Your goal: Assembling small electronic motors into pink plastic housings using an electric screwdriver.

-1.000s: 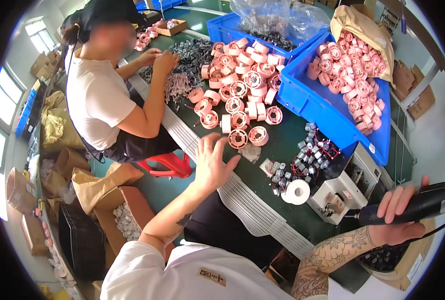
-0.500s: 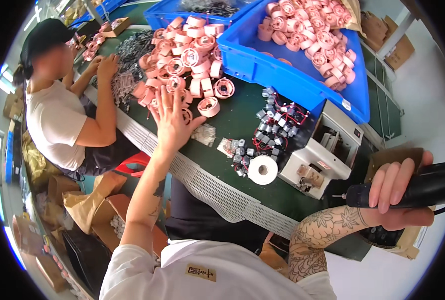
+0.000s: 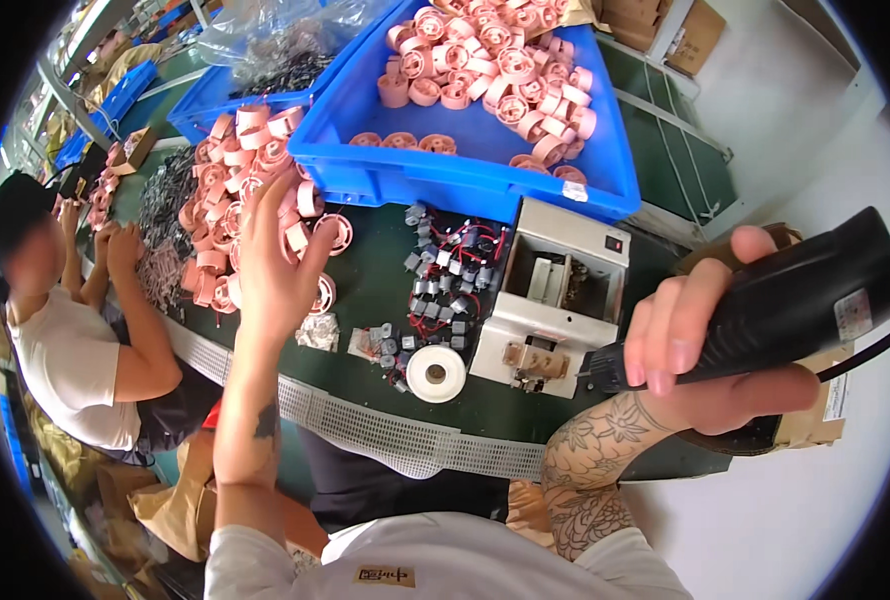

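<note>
In my right hand [image 3: 687, 335] is a black electric screwdriver [image 3: 795, 310], gripped around its body with the tip pointing left toward the grey machine [image 3: 555, 300]. My left hand [image 3: 273, 270] reaches over a pile of pink round plastic housings [image 3: 227, 190], its fingers spread and nothing visibly held. Whether the fingertips touch a housing I cannot tell. Just right of that hand lies a loose pink housing [image 3: 335, 234]. Small motors with red wires [image 3: 452, 265] lie heaped between the pile and the machine.
A white roll [image 3: 436, 374] stands before the motors, beside small clear bags [image 3: 317, 332]. Behind is a blue bin [image 3: 405, 172] of pink housings. A perforated white strip [image 3: 365, 432] edges the green table. At left a co-worker [image 3: 75, 350] handles dark small parts [image 3: 165, 195].
The view has swung right, so the table things sit further left. My left hand has lifted slightly off the pile's near side, and the screwdriver is now tilted, nearer the machine.
</note>
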Available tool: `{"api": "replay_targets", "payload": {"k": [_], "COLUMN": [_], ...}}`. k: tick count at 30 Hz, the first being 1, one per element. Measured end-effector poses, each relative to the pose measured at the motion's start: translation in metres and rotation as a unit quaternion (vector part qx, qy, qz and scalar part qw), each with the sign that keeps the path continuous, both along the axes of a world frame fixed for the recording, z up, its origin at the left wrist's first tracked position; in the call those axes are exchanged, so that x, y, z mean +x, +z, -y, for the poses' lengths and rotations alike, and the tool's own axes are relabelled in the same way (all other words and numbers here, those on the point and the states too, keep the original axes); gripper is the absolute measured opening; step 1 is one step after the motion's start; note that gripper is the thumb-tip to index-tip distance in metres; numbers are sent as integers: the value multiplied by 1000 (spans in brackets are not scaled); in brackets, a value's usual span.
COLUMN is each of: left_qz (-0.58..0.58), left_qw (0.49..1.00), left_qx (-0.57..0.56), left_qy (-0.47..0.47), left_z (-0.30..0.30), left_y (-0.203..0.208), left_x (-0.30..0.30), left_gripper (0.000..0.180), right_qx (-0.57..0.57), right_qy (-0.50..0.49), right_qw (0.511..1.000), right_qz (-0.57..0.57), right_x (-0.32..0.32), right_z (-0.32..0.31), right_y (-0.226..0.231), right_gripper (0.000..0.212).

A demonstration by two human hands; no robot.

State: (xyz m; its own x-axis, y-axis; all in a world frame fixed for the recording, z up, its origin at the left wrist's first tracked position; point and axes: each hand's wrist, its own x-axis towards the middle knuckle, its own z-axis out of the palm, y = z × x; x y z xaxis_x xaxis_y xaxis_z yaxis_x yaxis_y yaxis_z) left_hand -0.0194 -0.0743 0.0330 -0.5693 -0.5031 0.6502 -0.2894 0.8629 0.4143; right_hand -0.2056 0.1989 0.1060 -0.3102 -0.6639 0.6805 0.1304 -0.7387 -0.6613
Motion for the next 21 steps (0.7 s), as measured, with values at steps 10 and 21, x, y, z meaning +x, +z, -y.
{"api": "replay_targets", "payload": {"k": [10, 21], "left_qz": [422, 361], "left_qw": [887, 907], "left_qx": [-19, -28], "left_qy": [-186, -217], "left_z": [7, -34], "left_y": [4, 35], "left_x": [-295, -293], "left_gripper": [40, 45], "right_qx": [11, -27], "right_qy": [-50, -354], "right_qw": [999, 935], "right_qz": [4, 12], "right_x": [1, 22], "right_z": [4, -10], "right_y": [-1, -1], "right_gripper": [98, 92]}}
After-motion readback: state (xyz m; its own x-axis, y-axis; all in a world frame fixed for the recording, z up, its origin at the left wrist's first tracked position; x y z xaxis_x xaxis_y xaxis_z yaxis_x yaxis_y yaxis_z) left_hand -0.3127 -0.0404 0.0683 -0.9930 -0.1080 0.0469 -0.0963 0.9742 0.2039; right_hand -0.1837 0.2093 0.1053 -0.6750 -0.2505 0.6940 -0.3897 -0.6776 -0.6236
